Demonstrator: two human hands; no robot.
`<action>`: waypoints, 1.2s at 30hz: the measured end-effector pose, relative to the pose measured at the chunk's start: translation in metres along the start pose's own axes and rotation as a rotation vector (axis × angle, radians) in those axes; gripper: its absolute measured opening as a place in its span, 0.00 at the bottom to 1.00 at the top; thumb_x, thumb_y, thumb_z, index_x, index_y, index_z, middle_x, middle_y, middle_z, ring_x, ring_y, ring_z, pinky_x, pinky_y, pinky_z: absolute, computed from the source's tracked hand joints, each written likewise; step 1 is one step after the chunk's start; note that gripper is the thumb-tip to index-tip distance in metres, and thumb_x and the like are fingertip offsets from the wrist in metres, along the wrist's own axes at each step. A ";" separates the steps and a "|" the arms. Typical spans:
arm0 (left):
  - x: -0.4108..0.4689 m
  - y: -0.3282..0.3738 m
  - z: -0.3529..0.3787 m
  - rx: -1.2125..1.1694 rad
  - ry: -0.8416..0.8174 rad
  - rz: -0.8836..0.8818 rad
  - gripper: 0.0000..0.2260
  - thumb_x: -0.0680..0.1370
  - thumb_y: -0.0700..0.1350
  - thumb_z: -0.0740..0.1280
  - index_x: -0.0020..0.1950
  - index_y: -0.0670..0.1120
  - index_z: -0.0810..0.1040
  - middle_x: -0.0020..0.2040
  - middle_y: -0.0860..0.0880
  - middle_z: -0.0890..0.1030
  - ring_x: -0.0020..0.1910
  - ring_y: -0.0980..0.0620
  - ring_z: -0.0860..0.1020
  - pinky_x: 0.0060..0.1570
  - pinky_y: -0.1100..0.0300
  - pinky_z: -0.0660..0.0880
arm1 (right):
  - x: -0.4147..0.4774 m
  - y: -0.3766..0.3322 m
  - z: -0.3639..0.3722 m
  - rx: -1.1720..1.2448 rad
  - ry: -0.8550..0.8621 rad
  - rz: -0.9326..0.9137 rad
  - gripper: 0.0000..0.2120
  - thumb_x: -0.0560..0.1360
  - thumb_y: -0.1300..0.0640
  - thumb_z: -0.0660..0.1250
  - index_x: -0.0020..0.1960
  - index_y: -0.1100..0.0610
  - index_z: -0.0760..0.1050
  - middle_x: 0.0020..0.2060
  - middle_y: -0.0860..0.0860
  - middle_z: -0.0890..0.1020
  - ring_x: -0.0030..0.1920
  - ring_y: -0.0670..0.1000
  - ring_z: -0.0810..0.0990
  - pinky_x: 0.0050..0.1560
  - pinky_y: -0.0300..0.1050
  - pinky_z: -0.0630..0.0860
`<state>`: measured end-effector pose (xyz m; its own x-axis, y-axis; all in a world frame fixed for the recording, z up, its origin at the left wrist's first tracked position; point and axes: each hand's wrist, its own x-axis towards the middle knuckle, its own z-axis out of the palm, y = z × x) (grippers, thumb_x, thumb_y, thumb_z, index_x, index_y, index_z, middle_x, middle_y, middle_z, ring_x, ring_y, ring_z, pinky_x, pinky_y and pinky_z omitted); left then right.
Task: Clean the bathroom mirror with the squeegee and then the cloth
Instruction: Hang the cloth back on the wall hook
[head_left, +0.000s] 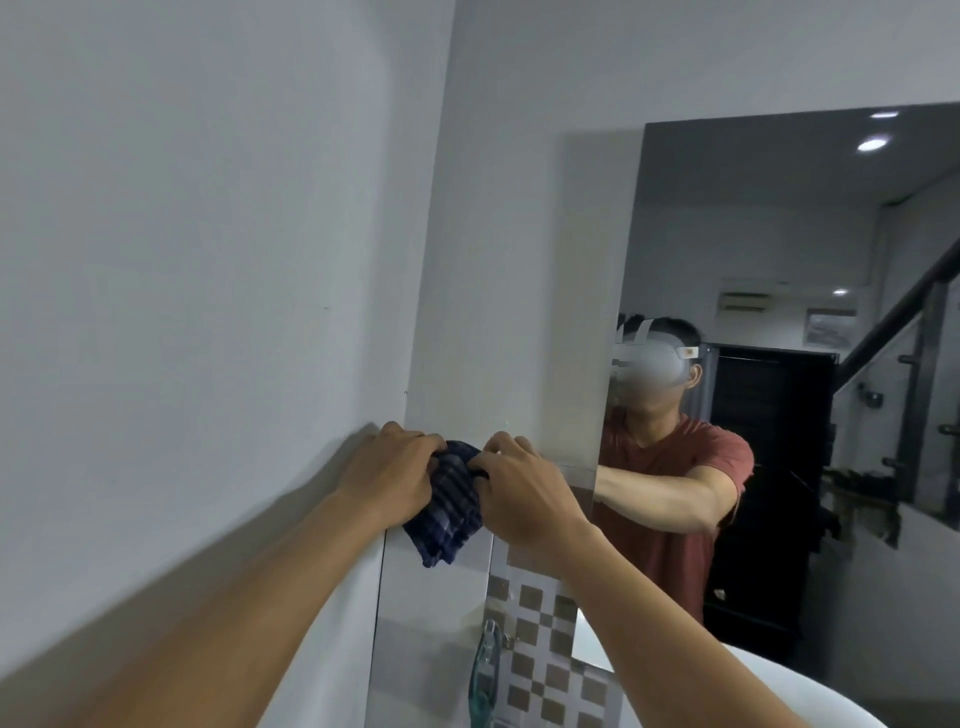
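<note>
A dark blue checked cloth hangs bunched between my two hands, in front of the wall corner to the left of the mirror. My left hand grips its upper left part. Its upper right part is gripped by my right hand. The mirror fills the right side of the view and reflects a person in a red shirt with a headset. A green-handled tool, perhaps the squeegee, stands low down by the tiled wall; its shape is unclear.
A grey wall runs along the left. Brown and white checked tiles cover the wall below my hands. A white basin rim curves in at the bottom right. The mirror reflects a dark doorway and a staircase.
</note>
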<state>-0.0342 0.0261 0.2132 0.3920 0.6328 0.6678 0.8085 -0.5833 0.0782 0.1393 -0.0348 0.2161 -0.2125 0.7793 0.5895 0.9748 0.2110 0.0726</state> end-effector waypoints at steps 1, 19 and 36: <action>-0.001 0.000 0.000 0.006 -0.037 0.001 0.15 0.80 0.43 0.58 0.63 0.55 0.77 0.56 0.52 0.83 0.55 0.48 0.74 0.51 0.53 0.75 | -0.001 -0.001 -0.001 0.032 -0.006 -0.010 0.15 0.82 0.54 0.57 0.65 0.55 0.75 0.62 0.52 0.76 0.61 0.54 0.72 0.60 0.52 0.75; -0.013 0.003 -0.005 -0.062 -0.029 -0.028 0.15 0.81 0.52 0.59 0.67 0.56 0.74 0.58 0.52 0.81 0.61 0.49 0.73 0.57 0.55 0.70 | -0.005 -0.010 -0.009 0.319 -0.174 0.067 0.22 0.77 0.59 0.62 0.71 0.53 0.65 0.58 0.54 0.81 0.57 0.56 0.78 0.58 0.53 0.77; -0.023 0.004 0.003 -0.051 0.013 -0.056 0.18 0.80 0.54 0.63 0.70 0.57 0.70 0.59 0.52 0.81 0.62 0.48 0.71 0.58 0.55 0.66 | 0.004 0.002 -0.004 0.224 -0.176 0.062 0.27 0.78 0.63 0.62 0.70 0.40 0.63 0.57 0.55 0.74 0.52 0.57 0.78 0.54 0.54 0.81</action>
<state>-0.0389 0.0111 0.1964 0.3406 0.6584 0.6712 0.8056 -0.5725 0.1527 0.1407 -0.0336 0.2221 -0.1801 0.8810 0.4375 0.9513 0.2692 -0.1504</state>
